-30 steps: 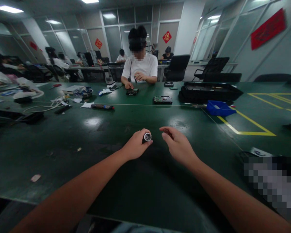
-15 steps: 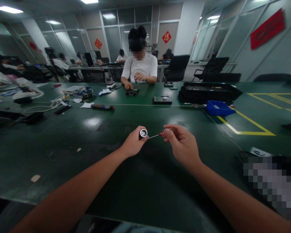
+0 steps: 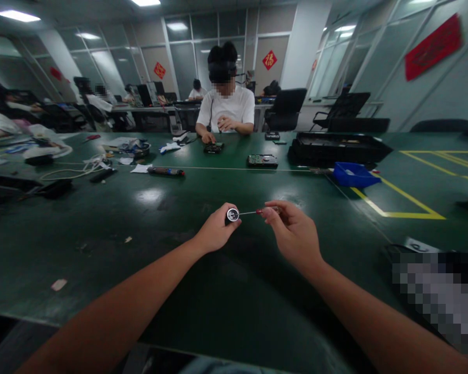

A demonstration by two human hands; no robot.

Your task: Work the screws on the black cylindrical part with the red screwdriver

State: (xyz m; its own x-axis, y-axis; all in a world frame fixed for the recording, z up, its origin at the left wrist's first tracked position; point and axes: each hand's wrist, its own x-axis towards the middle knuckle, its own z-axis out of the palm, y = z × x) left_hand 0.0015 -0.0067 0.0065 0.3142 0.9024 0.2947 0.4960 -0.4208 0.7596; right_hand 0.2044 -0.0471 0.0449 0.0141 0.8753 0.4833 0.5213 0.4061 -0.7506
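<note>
My left hand [image 3: 214, 231] is wrapped round a dark cylinder with a silver rim [image 3: 233, 214], its round end facing me. Inside the rim some small parts show, too small to name. Between thumb and fingers, my right hand [image 3: 294, 226] grips a screwdriver [image 3: 260, 211] with a red-and-clear handle. Its thin shaft points left, and the tip is at the cylinder's rim; whether it touches the parts inside I cannot tell. Most of the handle is hidden by my fingers.
Across the green table [image 3: 159, 208] a person in a white shirt [image 3: 226, 109] handles a dark device. A circuit-board drive [image 3: 262, 160], a black tray [image 3: 337, 148], a blue bin [image 3: 354, 174] and an electric screwdriver [image 3: 166, 171] lie beyond my hands. Cables [image 3: 76, 170] lie at left.
The screwdriver in my right hand has come into view and its shaft has swung up to the cylinder's rim. My left hand shifted slightly left with the cylinder.
</note>
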